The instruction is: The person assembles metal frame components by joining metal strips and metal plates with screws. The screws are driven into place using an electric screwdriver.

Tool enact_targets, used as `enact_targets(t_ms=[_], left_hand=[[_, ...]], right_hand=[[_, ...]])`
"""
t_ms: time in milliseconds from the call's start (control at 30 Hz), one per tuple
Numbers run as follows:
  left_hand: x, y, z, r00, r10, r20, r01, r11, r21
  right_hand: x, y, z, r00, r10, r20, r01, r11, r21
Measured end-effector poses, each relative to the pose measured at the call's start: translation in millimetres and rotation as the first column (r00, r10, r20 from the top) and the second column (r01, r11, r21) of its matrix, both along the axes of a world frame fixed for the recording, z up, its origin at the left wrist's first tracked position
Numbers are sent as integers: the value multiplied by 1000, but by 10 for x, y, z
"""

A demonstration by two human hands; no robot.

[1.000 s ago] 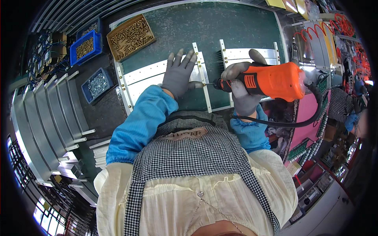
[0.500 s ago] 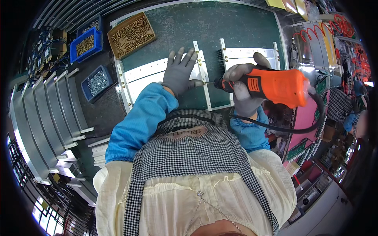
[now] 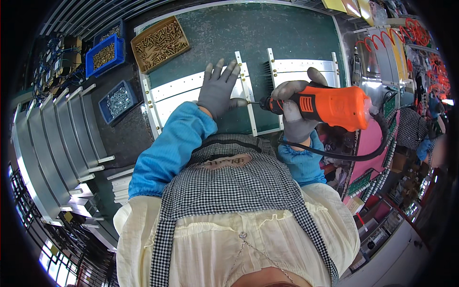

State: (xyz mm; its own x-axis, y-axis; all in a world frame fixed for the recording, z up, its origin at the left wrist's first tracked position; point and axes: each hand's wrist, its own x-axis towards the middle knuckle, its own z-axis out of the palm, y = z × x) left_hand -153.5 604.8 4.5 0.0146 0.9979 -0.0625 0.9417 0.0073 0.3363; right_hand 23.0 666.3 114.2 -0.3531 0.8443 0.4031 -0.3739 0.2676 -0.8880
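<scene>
"What's on your green desk [image 3: 215, 36]?"
"Your bright metal panel [image 3: 177, 90], lying flat before you, brass-coloured fasteners along its end rails. Your left grip [image 3: 217, 93] spreads open over it, holding nothing, covering part."
"Your right?"
"Your right grip [image 3: 295, 117] wraps firmly round the orange-and-black power driver [image 3: 337, 109], which overlaps a second panel [image 3: 303, 64]."
"Smaller things?"
"Cardboard tray [image 3: 165, 60], then blue bin [image 3: 125, 111], both left; lastly the driver's thin bit [image 3: 255, 102], beside your left thumb."

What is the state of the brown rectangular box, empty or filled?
Not empty: brass-coloured metal screws lie inside the box; their depth cannot be told.
</scene>
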Motion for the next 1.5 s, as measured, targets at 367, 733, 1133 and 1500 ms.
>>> enact_targets(t_ms=[367, 733, 1133, 1500], left_hand=[[8, -4, -23, 1000, 7, 9, -7, 1000, 14], [-68, 13, -44, 1000, -27, 7, 27, 999, 23], [-63, -148, 23, 997, -27, 77, 25, 999, 30], [-1138, -1511, 98, 468, 667, 580, -883, 386, 268]], right_hand=[[0, 13, -79, 986, 133, 97, -143, 983, 112], [-115, 24, -136, 980, 146, 137, -161, 982, 100], [-122, 47, 472, 968, 240, -77, -238, 971, 34], [-600, 167, 969, 935, 311, -170, -236, 904, 358]])
